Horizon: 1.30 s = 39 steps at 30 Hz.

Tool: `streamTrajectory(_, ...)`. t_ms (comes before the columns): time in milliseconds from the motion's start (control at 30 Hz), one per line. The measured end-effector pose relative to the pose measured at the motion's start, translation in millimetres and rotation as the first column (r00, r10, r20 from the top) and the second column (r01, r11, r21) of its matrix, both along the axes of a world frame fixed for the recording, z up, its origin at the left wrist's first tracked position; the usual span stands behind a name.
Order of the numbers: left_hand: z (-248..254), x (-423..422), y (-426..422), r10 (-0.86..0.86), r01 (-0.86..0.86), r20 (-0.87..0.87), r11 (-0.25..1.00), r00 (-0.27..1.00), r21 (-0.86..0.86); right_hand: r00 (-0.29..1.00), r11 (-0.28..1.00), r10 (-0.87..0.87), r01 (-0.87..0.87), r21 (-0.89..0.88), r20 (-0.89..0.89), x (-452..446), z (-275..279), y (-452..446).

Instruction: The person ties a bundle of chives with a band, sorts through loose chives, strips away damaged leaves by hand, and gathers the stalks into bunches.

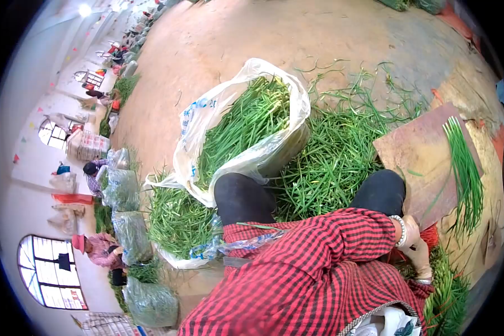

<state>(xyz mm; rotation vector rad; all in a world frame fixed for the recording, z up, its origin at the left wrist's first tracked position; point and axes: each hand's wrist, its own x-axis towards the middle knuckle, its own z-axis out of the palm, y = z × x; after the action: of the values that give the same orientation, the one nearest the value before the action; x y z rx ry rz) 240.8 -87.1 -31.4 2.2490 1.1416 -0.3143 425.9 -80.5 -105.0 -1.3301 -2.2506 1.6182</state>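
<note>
At the far left, people [102,250] are seen beside bagged greens [132,238]. Farther right, an open plastic bag [301,103] is filled with green stalks [249,126], and loose leaves [330,159] are heaped on the floor [218,33]. The left hand [411,231] and right hand [419,259] are held close together beside red strings [430,236]; whether anything is gripped by the fingers cannot be told. A bundle [466,176] is laid across the right edge of a board [414,145].

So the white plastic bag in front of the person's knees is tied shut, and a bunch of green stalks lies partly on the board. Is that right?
Not quite: the white plastic bag isn't tied shut. The head view shows its mouth wide open, with greens inside. The bunch of green stalks does lie partly on the board.
</note>
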Motion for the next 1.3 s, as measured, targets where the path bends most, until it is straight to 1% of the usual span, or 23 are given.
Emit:
streamTrajectory(33,3.8,-5.4,-0.1,0.001,-0.001,0.005,1.0,1.0,0.013,0.977,0.983,0.049,-0.084,0.164,0.206,0.2,-6.4,2.4)
streamTrajectory(100,11.6,-13.7,1.7,0.209,-0.17,0.346,0.975,0.914,-0.141,0.889,0.982,-0.169,0.114,0.152,0.425,0.5,-44.0,-6.7)
streamTrajectory(233,28.3,-37.8,-16.1,0.267,-0.289,0.666,0.954,0.697,-0.079,0.928,0.936,-0.033,-0.101,0.337,0.37,28.6,-219.5,-46.5)
streamTrajectory(300,49.1,-52.5,-23.1,0.405,-0.194,0.709,0.911,0.577,-0.363,0.944,0.754,-0.003,-0.215,0.62,0.33,46.8,-340.3,-70.2)
streamTrajectory(333,44.3,-58.3,-26.4,0.455,-0.221,0.739,0.89,0.496,-0.399,0.955,0.933,-0.131,0.027,0.36,0.268,20.3,-232.9,-57.0)
streamTrajectory(367,48.2,-64.2,-26.4,0.545,-0.209,0.69,0.832,0.475,-0.513,0.91,0.944,-0.331,0.313,0.107,0.251,-19.9,-89.5,-40.5)
streamTrajectory(400,49.4,-68.1,-27.2,0.644,-0.143,0.66,0.749,0.387,-0.647,0.856,0.945,-0.304,0.328,0.016,0.418,-29.2,-75.6,-28.2)
streamTrajectory(433,61.9,-73.7,-24.4,0.776,0.032,0.613,0.616,0.149,-0.787,0.808,0.952,-0.238,0.305,-0.037,0.54,-28.6,-81.9,-23.2)
streamTrajectory(467,75.9,-81.6,-14.7,0.764,0.085,0.64,0.634,0.082,-0.768,0.778,0.952,-0.188,0.294,-0.083,0.6,-25.5,-89.1,-18.0)
streamTrajectory(533,102.0,-107.6,7.5,0.694,-0.051,0.719,0.72,0.039,-0.692,0.81,0.963,-0.135,0.242,-0.117,0.571,-5.5,-129.5,-24.9)
streamTrajectory(567,114.3,-110.4,14.1,0.682,-0.35,0.729,0.671,-0.054,-0.654,0.85,0.974,-0.108,0.193,-0.115,0.516,12.2,-164.6,-37.8)
streamTrajectory(600,111.0,-125.4,30.3,0.518,-0.512,0.854,0.743,0.034,-0.43,0.855,0.966,-0.109,0.211,-0.147,0.507,11.2,-167.1,-36.7)
streamTrajectory(633,102.3,-136.7,45.9,0.508,-0.589,0.86,0.711,0.052,-0.385,0.851,0.966,-0.096,0.205,-0.159,0.516,6.3,-153.8,-40.7)
streamTrajectory(700,64.2,-152.3,75.2,0.419,-0.788,0.861,0.614,0.287,-0.036,0.812,0.902,-0.097,0.315,-0.294,0.575,-22.3,-95.3,-42.9)
streamTrajectory(767,37.9,-163.1,90.3,0.387,-0.664,0.628,0.689,0.675,0.29,0.86,0.911,-0.163,0.32,-0.262,0.484,-16.3,-120.6,-56.8)
streamTrajectory(800,16.8,-166.7,94.1,0.456,-0.628,0.483,0.723,0.747,0.288,0.874,0.933,-0.072,0.23,-0.278,0.48,-21.6,-118.2,-56.3)
streamTrajectory(833,5.5,-168.5,93.5,0.56,-0.652,0.402,0.746,0.724,0.137,0.88,0.945,0.021,0.137,-0.296,0.475,-29.5,-109.3,-54.3)
streamTrajectory(933,-28.6,-180.5,87.5,0.518,-0.634,0.387,0.718,0.763,0.288,0.944,0.914,-0.051,0.176,-0.365,0.327,-35.1,-117.5,-55.6)
streamTrajectory(1033,-32.8,-181.5,85.2,0.371,-0.599,0.497,0.663,0.784,0.45,0.978,0.984,-0.083,0.111,-0.139,0.194,-18.3,-137.2,-62.5)
streamTrajectory(1100,-30.6,-182.5,83.4,0.447,-0.667,0.542,0.672,0.711,0.322,0.95,0.978,0.189,-0.159,-0.137,0.249,1.9,-186.9,-65.1)
streamTrajectory(1167,-15.1,-184.9,79.9,0.555,-0.663,0.495,0.746,0.668,0.059,0.999,0.957,0.041,-0.036,-0.287,0.013,37.2,-221.3,-74.7)
streamTrajectory(1233,-10.8,-194.1,63.4,0.583,-0.695,0.481,0.715,0.655,0.078,0.92,0.788,-0.005,0.245,-0.565,0.391,-12.4,-111.3,-49.4)
streamTrajectory(1300,-10.3,-211.3,36.7,0.572,-0.77,0.615,0.631,0.543,0.093,0.9,0.81,0.069,0.202,-0.551,0.431,-21.9,-89.6,-46.1)
